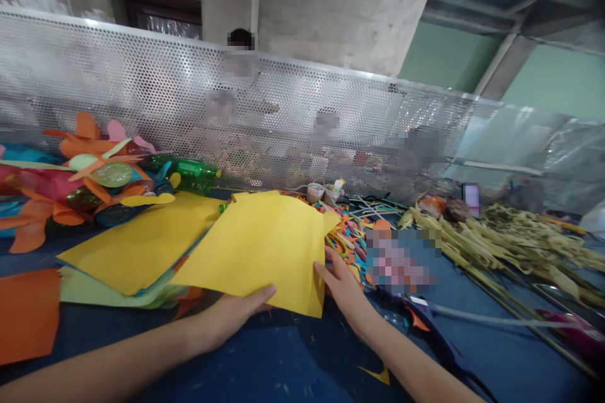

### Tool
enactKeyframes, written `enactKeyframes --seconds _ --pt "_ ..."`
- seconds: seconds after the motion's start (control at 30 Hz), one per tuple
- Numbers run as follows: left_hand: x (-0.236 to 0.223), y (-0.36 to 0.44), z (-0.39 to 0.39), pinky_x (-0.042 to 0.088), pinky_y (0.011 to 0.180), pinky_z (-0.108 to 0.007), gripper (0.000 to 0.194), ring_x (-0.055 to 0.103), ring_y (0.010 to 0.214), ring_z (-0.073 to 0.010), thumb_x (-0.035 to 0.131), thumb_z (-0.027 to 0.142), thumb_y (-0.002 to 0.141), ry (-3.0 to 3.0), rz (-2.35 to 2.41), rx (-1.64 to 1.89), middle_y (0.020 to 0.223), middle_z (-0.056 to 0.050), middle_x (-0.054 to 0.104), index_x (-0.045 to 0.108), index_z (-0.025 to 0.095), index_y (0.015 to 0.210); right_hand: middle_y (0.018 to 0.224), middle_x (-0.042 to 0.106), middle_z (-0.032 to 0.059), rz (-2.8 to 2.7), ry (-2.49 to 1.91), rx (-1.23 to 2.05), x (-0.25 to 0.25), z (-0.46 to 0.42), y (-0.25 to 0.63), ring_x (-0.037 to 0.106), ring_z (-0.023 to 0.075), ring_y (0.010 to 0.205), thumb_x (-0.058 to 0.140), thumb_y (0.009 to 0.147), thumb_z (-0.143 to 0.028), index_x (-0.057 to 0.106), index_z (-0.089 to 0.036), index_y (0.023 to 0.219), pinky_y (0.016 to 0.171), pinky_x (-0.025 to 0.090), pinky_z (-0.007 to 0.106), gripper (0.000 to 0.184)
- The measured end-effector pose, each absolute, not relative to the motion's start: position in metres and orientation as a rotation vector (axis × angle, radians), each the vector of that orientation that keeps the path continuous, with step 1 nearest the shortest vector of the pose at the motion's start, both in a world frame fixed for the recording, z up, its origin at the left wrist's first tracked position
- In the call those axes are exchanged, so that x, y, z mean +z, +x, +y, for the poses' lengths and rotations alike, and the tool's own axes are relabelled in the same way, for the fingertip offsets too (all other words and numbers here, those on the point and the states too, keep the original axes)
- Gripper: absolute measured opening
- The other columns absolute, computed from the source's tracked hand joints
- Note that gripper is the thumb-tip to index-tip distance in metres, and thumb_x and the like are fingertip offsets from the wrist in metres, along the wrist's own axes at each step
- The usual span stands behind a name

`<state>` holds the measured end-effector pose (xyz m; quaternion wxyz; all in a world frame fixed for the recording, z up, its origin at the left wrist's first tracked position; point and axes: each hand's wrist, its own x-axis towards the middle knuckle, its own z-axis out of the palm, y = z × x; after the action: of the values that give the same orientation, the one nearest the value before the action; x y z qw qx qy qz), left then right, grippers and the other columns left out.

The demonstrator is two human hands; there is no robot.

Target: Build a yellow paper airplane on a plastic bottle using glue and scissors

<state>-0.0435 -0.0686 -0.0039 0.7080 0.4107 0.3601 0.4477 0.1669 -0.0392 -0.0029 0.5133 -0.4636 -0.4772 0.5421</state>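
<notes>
A yellow sheet of paper is held up over the blue table, its right edge bent into a narrow fold. My left hand pinches its lower edge, thumb on top and fingers hidden underneath. At the right edge, my right hand grips the sheet by the fold, with some fingers behind it. Left of the held sheet lies a stack with another yellow sheet on top and pale green sheets beneath. An orange sheet rests at the far left.
Paper-petal flowers and a green plastic bottle sit back left. Coloured scraps lie behind my right hand. A dark blue glue gun and dried husks are on the right. A perforated metal screen runs behind, with people beyond.
</notes>
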Motion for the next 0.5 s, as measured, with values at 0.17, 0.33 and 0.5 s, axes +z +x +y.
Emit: enactKeyframes --seconds 0.17,0.33,0.5 --pt "0.0008 -0.0413 -0.0707 0.041 0.096 -0.041 0.055 0.050 0.115 -0.0281 0.068 0.029 0.069 0.853 0.738 0.953 0.123 -0.006 0.055 0.053 0.021 0.121 0.091 0.069 0.0059 -1.263 -1.041 1.272 -0.0077 -0.0356 0.1689 0.066 0.0243 0.083 0.063 0.070 -0.045 0.035 -0.022 0.121 0.075 0.050 0.040 0.062" --pt "0.0014 -0.0375 -0.0680 0.040 0.097 -0.038 0.038 0.051 0.113 -0.0285 0.069 0.031 0.068 0.792 0.725 0.938 0.115 -0.006 0.061 0.065 0.017 0.103 0.091 0.069 0.0069 -1.385 -1.101 1.174 -0.0101 -0.0337 0.1720 0.065 0.0236 0.084 0.058 0.074 -0.045 0.036 -0.020 0.119 0.078 0.050 0.040 0.056" --pt "-0.0045 -0.0365 -0.0674 0.041 0.097 -0.037 0.044 0.051 0.113 -0.0292 0.070 0.033 0.066 0.761 0.778 0.940 0.118 -0.007 0.059 0.064 0.015 0.106 0.086 0.069 0.0063 -1.443 -1.158 1.091 -0.0099 -0.0317 0.1740 0.066 0.0242 0.080 0.056 0.075 -0.046 0.033 -0.020 0.121 0.073 0.051 0.040 0.057"
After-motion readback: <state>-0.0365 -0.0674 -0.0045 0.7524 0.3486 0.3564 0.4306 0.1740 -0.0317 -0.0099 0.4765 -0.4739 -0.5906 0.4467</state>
